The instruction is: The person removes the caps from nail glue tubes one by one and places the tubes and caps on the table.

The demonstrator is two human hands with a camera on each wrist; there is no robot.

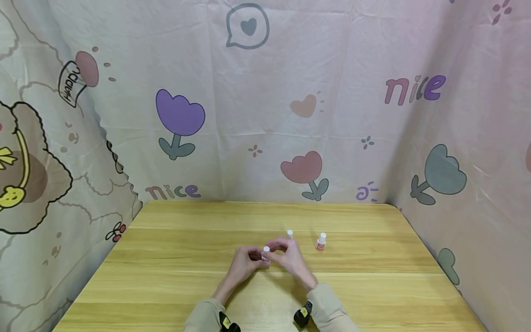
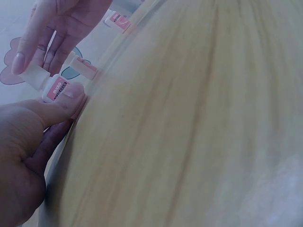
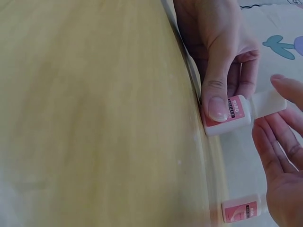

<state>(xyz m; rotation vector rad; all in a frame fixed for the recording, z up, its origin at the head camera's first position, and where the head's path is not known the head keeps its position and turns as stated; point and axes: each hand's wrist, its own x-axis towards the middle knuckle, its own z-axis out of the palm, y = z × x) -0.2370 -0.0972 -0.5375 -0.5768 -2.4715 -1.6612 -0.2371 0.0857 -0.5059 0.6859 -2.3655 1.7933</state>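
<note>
A small white nail glue bottle (image 1: pixel 266 257) with a pink label stands upright on the table between both hands. My left hand (image 1: pixel 244 266) grips its body low down, the thumb lying across the label in the right wrist view. At the bottle's white cap (image 3: pixel 268 103), the thumb and fingers of my right hand (image 1: pixel 291 259) close in from both sides and pinch it. The cap sits on the bottle's neck. Behind the right hand stands a second glue bottle (image 1: pixel 290 234), its lower part hidden in the head view.
A third glue bottle (image 1: pixel 321 242) stands upright to the right, beyond the right hand. The wooden table (image 1: pixel 186 258) reaches back to a printed cloth backdrop (image 1: pixel 249 92), with cloth on both sides too. Each wrist wears a small black camera (image 1: pixel 303 315).
</note>
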